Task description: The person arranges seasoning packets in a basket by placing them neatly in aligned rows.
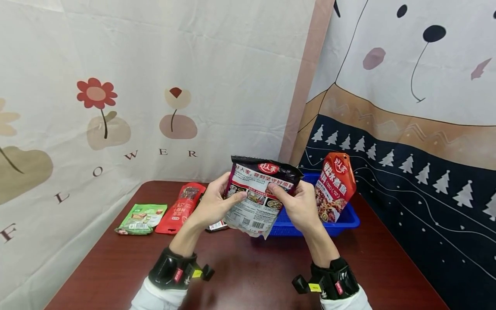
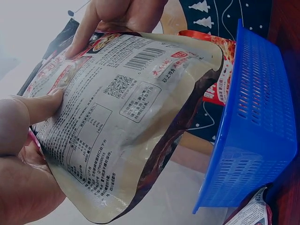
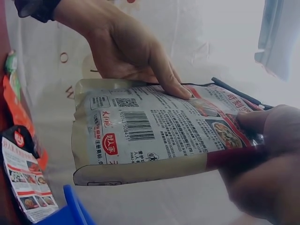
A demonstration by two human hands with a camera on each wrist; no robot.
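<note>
Head view, left to right: green packet (image 1: 141, 218) and red pouch (image 1: 180, 207) lay flat on surface (image 1: 248, 275). Left hand (image 1: 211, 205) and right hand (image 1: 300, 204) held black seasoning pouch (image 1: 260, 196) upright above surface, fingers pinching its side edges, before blue basket (image 1: 345, 219) holding orange pouch (image 1: 334, 187). Pouch looked light, soft, slick; edge seams seemed best hold.

Upright black-topped seasoning pouch (image 1: 258, 196), midair
</note>
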